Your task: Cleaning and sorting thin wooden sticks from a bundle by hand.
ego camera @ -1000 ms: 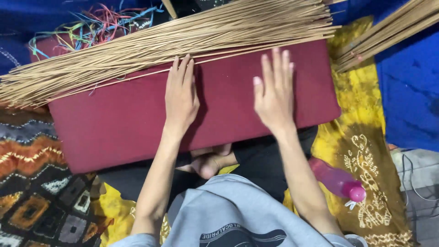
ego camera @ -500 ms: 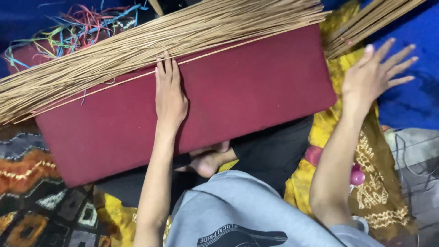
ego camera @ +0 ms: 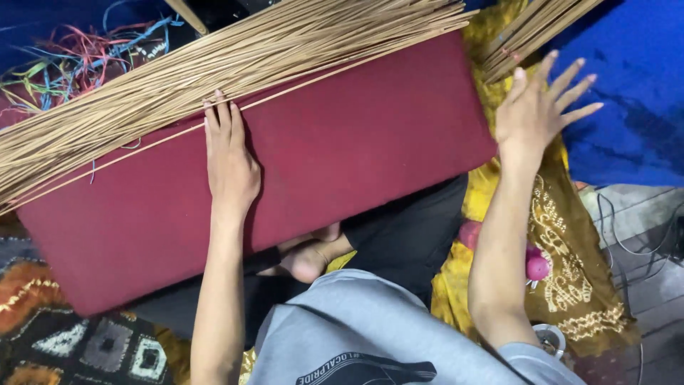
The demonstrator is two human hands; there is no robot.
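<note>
My left hand (ego camera: 229,160) lies flat, fingers together, on a dark red padded board (ego camera: 335,167), its fingertips touching a thick layer of thin tan sticks (ego camera: 214,82) spread along the board's far edge. My right hand (ego camera: 538,107) is raised off the board's right end, fingers spread, holding nothing. It hovers just below a second bundle of tan sticks (ego camera: 531,28) that lies at the upper right over a yellow patterned cloth (ego camera: 556,235).
A tangle of coloured strings (ego camera: 71,60) lies at the upper left. Blue fabric (ego camera: 634,107) covers the right. A pink object (ego camera: 536,265) sits on the yellow cloth by my right forearm. A patterned rug (ego camera: 85,349) is at lower left. My bare foot (ego camera: 310,258) shows under the board.
My right hand lifted off the red board and swung right toward the second stick bundle, fingers spreading. The left hand stayed flat on the board.
</note>
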